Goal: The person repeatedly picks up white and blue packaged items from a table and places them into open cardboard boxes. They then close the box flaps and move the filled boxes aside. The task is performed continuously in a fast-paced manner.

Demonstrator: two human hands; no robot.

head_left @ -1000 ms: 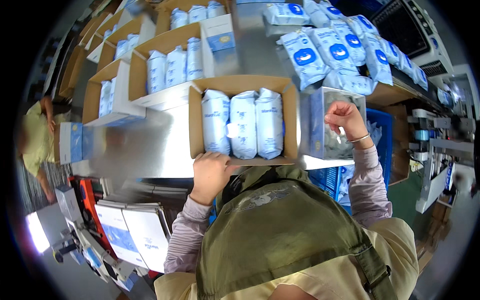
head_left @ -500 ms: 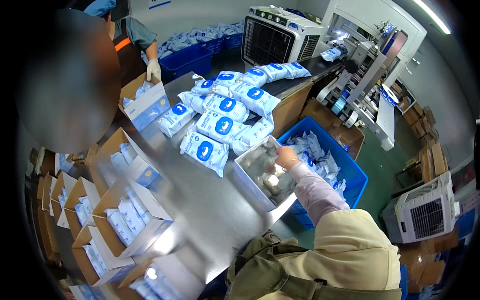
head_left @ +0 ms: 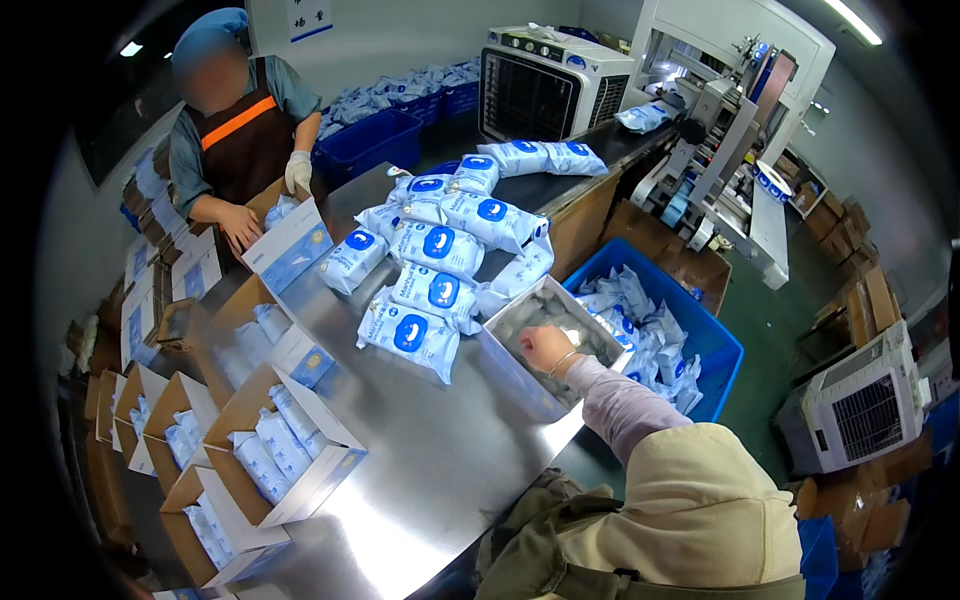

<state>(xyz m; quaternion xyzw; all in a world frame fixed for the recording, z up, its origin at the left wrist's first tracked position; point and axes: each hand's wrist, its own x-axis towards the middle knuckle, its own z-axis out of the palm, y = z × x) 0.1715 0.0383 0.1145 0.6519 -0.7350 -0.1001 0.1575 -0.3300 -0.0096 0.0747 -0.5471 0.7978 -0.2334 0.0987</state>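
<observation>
My right hand (head_left: 547, 347), with a thin bracelet at the wrist, reaches over an open white carton (head_left: 520, 375) at the table's near right edge. Its fingers are curled closed; whether something is in them is hidden. Inside that carton lie greyish, rounded shapes, too blurred to name. Just beyond, several white-and-blue soft wipe packs (head_left: 408, 335) lie heaped on the metal table (head_left: 400, 440). My left hand is out of view.
Open cartons holding packs (head_left: 280, 445) line the left side. Across the table, a co-worker (head_left: 240, 130) has both hands at another carton (head_left: 290, 245). A blue crate (head_left: 715, 375) of packs stands beside my arm; a machine (head_left: 715, 150) stands behind.
My right hand has moved left and inward over the carton, its fingers curled. The view has shifted, showing more of the co-worker. A filled carton at the near edge has mostly left the picture.
</observation>
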